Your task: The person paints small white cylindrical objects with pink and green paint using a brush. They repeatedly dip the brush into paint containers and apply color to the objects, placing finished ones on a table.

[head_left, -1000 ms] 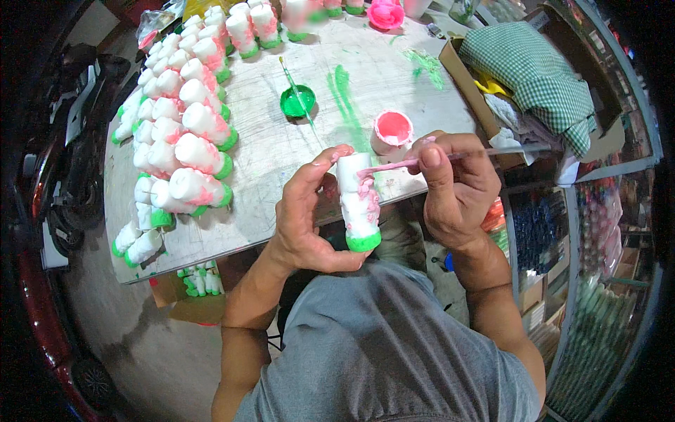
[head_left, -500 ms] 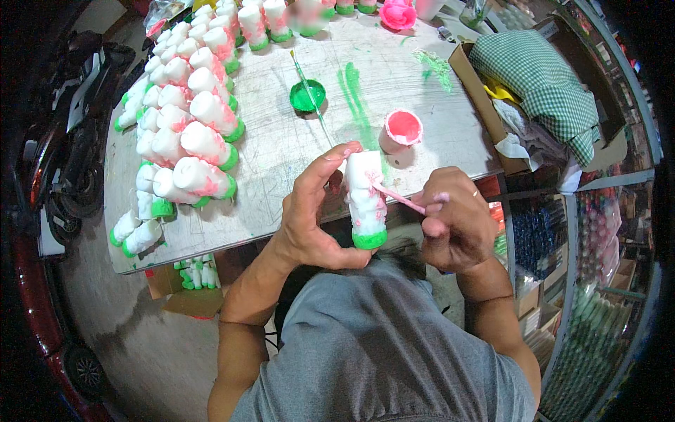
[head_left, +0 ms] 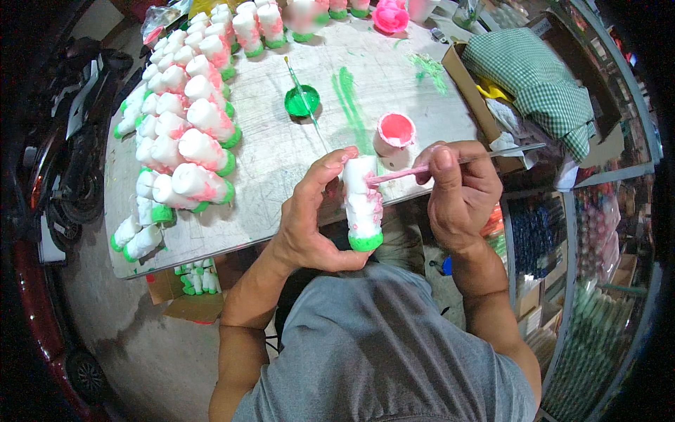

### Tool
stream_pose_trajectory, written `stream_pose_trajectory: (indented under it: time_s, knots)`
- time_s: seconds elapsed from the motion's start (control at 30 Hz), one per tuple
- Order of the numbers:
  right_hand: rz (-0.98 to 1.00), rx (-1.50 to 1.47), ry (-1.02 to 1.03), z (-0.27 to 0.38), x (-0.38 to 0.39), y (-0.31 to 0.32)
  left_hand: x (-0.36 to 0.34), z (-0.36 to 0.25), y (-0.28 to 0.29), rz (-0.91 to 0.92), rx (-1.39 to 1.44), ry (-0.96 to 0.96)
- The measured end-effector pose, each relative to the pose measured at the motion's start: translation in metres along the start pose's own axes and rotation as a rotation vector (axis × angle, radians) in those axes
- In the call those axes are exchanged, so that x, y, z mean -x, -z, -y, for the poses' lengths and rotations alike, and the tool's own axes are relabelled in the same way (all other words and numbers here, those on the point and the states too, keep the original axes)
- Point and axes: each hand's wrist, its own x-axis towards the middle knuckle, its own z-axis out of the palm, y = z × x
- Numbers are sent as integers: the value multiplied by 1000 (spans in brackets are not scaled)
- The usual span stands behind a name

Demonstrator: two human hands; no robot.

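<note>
My left hand (head_left: 309, 221) holds a white pillar candle (head_left: 361, 204) upright, thumb near its bottom and fingertips at its top. Raised shapes on the candle carry pink dabs, and its bottom rim is green. Between the thumb and fingers of my right hand (head_left: 460, 193) is a paintbrush (head_left: 408, 173) with a pink-stained lower part. The brush tip touches the candle's right side below the top. Just beyond stands a small cup (head_left: 389, 146) with pink paint inside. A green paint dish (head_left: 302, 103) lies farther off, with a second brush (head_left: 294, 76) across it.
Rows of similar candles (head_left: 200, 116) cover the left of the white table (head_left: 267, 155), continuing along its far edge. At the right sits a cardboard box (head_left: 478, 105) with a green checked cloth (head_left: 531, 77). Shelves (head_left: 569, 232) stand beyond it, and an open carton (head_left: 190, 299) is below the table.
My right hand has turned and risen a little, so the brush now lies flatter, its handle pointing right. The brush tip stays at the candle. My left hand keeps its hold.
</note>
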Motion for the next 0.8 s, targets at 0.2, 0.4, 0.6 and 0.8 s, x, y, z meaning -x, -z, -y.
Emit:
stream_pose_trajectory:
  time_s: [0.2,0.4,0.6,0.8]
  knots:
    - [-34,26,-22,1,-5,-1,-6,-2,1,5,-45,-44]
    - [44,87,-37,6,0,-1,-5,1,-5,-86,-1,-74]
    - [232,131,473,0,4,13,-6,2,-5,-86,-11,-99]
    - [161,171,439,2,13,11,-3,2,-3,-26,-8,-56]
